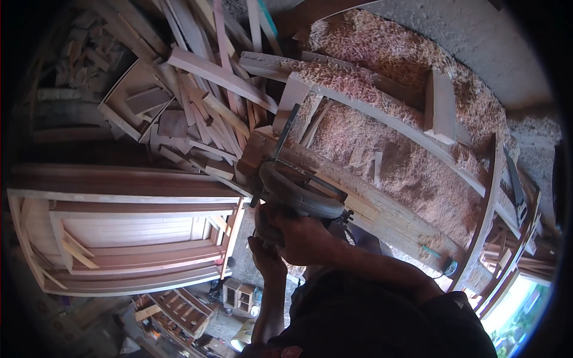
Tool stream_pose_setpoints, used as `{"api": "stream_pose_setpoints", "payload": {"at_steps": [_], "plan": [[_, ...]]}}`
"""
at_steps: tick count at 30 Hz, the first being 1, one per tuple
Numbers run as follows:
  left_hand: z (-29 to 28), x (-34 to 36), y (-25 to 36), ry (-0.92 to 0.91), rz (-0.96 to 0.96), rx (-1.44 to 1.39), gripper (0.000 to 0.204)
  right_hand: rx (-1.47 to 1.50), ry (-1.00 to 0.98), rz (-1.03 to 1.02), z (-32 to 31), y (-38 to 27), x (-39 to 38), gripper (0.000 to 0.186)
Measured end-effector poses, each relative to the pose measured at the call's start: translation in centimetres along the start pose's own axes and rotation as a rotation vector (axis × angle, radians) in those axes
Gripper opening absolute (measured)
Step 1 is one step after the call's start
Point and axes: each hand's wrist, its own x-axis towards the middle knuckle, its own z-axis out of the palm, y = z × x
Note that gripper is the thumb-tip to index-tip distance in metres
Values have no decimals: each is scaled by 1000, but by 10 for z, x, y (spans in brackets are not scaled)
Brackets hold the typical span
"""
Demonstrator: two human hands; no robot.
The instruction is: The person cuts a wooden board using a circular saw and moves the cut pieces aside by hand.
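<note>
A workshop floor [471, 53] of grey concrete surrounds the work, with a broad heap of wood shavings [358, 36] across the upper right. At the left lies a large stack of wooden frames [131, 259]; above it spreads a jumbled pile of timber offcuts [200, 74]. A long, thick board [388, 206] slants from the middle toward the lower right. The person's dark clothing [370, 316] fills the bottom, and a pale mark on its sleeve is too small to read.

At the upper-left end of the board is a dark power tool [298, 194] with a rounded, curved housing; whether it touches the wood cannot be told. Its housing runs long from upper left to lower right, roughly along the board, while a thin black bar [287, 132] points upward, leaning right. The right hand [305, 238] sits just below the housing, closed around the tool's dark grip. The left hand [266, 258] is lower, fingers curled against the grip's bottom end; how far they close is unclear.
</note>
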Motion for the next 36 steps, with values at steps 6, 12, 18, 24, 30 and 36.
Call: {"api": "stream_pose_setpoints", "payload": {"at_steps": [6,12,18,24,30,36], "plan": [[-10,18,-4,-12,-136,-290,61,-22,39,-33,7,1,11,82],[-16,31,0,19,-142,-279,61,-17,10,-37,6,-5,25,83],[-13,49,17,-31,-46,-238,61,-1,-6,6,8,-13,48,81],[-22,77,30,92,100,-76,61,-9,-9,-102,8,-28,88,81],[-22,105,80,126,89,-201,62,40,100,-254,-2,-43,117,78],[18,73,81,-40,472,-141,65,56,161,-264,-54,-63,73,53]]}}
